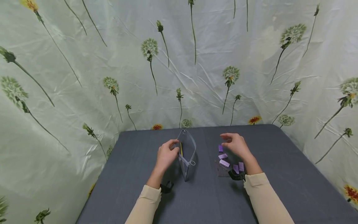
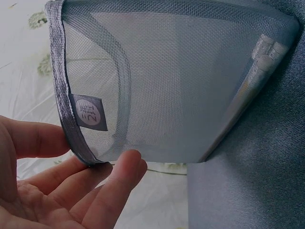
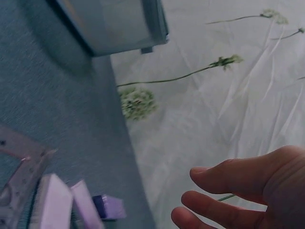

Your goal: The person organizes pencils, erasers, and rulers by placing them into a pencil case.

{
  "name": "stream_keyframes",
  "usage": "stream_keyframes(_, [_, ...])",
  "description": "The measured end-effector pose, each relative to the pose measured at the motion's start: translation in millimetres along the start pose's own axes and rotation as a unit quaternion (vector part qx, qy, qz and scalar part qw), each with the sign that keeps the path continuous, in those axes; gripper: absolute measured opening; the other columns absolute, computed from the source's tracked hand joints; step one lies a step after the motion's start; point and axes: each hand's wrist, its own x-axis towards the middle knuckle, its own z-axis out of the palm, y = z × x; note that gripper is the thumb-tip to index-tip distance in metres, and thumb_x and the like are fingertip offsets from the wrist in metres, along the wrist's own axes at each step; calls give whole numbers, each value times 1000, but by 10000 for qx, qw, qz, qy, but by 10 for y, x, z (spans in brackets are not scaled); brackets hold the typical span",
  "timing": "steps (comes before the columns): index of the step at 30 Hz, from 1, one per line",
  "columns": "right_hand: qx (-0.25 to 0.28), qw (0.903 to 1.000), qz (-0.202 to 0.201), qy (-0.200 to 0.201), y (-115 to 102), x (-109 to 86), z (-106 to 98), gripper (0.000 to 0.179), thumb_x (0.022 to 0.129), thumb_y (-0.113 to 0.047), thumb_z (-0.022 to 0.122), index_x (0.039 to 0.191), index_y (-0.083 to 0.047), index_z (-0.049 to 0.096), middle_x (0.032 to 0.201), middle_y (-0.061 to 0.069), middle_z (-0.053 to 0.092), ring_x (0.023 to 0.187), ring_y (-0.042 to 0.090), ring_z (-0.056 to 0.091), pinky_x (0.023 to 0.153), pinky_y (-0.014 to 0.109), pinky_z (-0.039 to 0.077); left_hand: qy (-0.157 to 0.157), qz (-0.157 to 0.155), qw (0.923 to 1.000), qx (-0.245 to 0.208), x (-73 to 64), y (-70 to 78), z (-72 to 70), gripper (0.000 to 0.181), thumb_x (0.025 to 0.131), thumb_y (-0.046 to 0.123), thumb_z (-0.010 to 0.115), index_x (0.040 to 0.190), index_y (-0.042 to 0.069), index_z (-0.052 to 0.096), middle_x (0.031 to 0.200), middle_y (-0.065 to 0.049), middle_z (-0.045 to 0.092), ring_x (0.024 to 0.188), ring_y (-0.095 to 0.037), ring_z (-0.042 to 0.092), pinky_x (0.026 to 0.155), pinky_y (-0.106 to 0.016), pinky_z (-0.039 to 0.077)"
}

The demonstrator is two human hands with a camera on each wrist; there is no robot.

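A grey mesh zip pouch [image 1: 193, 144] stands upright with its mouth open, a yellow-and-black pencil-like stick [image 1: 181, 149] inside. My left hand [image 1: 167, 154] pinches the pouch's rim between thumb and fingers; the left wrist view shows the mesh side and a small label [image 2: 90, 112] by the rim. To the right, my right hand [image 1: 237, 145] hovers above several small purple-and-white blocks [image 1: 224, 163], perhaps erasers. Its fingers [image 3: 224, 207] are slightly bent and hold nothing. Near the blocks lies a see-through flat piece with holes [image 3: 24, 157], resembling a drawing template.
The dark grey table [image 1: 126, 186] reaches back to a white curtain [image 1: 195, 77] printed with dandelions. Its far edge runs close behind the pouch. Black bands with wrist cameras [image 1: 237, 175] sit under both wrists.
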Motion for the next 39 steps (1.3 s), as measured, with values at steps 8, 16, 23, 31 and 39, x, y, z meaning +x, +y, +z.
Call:
stream_keyframes(8, [-121,9998,173,44,237,71,167,48,88,-9,74,134,-4,64,123,21,67,107,37,65,83,50,53,0,43,10000,14,-1,-20,4,32,96,16,62,126,19,70,135,-11,63,117,-36,63,69,-36,57])
stream_keyframes(16, [-309,9989,355,77,355,88,277,51,87,-11,76,135,-1,62,121,24,67,108,40,64,86,54,51,89,68,9998,188,10,-14,-2,31,95,18,63,125,21,71,135,-9,64,117,-36,63,56,-33,46])
stream_keyframes(23, [-358,9978,549,-82,442,97,339,56,85,-17,80,135,-2,62,122,24,66,113,42,60,91,56,47,56,30,9997,239,14,-25,10,31,95,18,63,125,22,71,134,-7,64,117,-34,64,42,-29,32])
stream_keyframes(31, [-340,9982,491,-30,524,103,379,53,83,-17,82,131,-2,66,119,23,66,111,40,60,89,55,47,82,2,9997,214,23,-22,13,30,94,19,63,122,23,72,133,-7,65,116,-35,64,42,-28,30])
stream_keyframes(39, [-433,9977,525,66,560,105,428,47,82,-20,83,125,-4,70,113,19,65,106,37,59,87,55,45,103,44,9996,252,4,-15,1,30,94,17,63,122,22,72,133,-9,65,111,-34,67,41,-28,29])
